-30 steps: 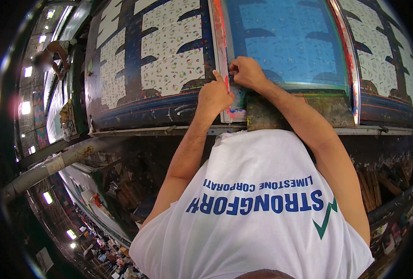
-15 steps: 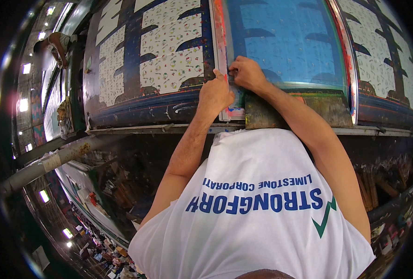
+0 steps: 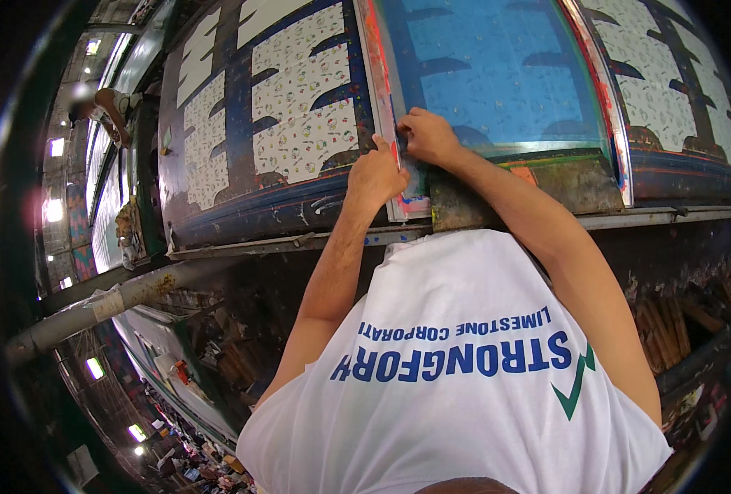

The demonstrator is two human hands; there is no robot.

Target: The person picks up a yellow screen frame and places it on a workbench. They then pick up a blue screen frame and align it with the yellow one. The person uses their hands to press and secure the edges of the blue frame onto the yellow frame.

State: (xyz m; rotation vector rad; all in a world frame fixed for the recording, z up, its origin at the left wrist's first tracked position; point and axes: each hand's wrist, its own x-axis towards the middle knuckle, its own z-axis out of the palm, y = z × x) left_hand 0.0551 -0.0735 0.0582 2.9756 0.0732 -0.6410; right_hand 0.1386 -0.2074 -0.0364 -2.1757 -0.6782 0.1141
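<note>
A screen-printing frame (image 3: 372,66) with blue mesh (image 3: 505,90) lies on the long printing table, its rails smeared with red and orange ink. My left hand (image 3: 375,174) is closed over the near end of the left rail, its index finger stretched along it. Just across that rail, my right hand (image 3: 430,136) has its fingers curled in at the mesh's left border; whatever is between them is hidden. Below the mesh, an ink-stained board (image 3: 538,189) rests at the near end of the frame, under my right forearm.
White printed panels (image 3: 304,119) with small coloured figures lie left of the frame; more patterned panels (image 3: 649,90) lie to its right. A metal rail (image 3: 275,247) runs along the table's near edge. Another person (image 3: 110,111) stands at the far left. A thick pipe (image 3: 94,309) crosses the lower left.
My view has turned slightly, so the table sits a little differently in the picture. Both hands remain at the left rail, with only slight shifts of the fingers.
</note>
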